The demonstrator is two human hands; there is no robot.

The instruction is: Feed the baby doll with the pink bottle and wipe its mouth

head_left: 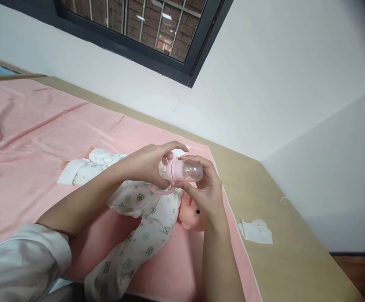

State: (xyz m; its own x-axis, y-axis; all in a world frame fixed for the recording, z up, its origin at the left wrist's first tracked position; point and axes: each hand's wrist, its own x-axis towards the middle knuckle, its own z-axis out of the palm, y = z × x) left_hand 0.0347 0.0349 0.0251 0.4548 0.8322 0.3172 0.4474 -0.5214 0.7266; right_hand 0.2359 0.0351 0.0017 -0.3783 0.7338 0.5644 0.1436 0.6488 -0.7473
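Shows a clear baby bottle (pixel 182 171) held sideways just above a doll (pixel 151 218), left hand (pixel 149 165) closed round its base, right hand (pixel 206 192) pinching its cap (pixel 192 170); seems light, rigid, slick, best gripped at the pink collar (pixel 173 170).

The head camera is looking forward and down, sitting close above the left hand (pixel 149 165) and right hand (pixel 205 195), seemingly tilting, with the window (pixel 144 29) slanting.

The left hand (pixel 151 165) wraps the baby bottle (pixel 182 170) beside its pink collar; the right hand (pixel 205 193) pinches its clear cap; both hover above a doll (pixel 151 218) lying on a pink sheet (pixel 28 138). A white tissue (pixel 256 231) lies nearby.
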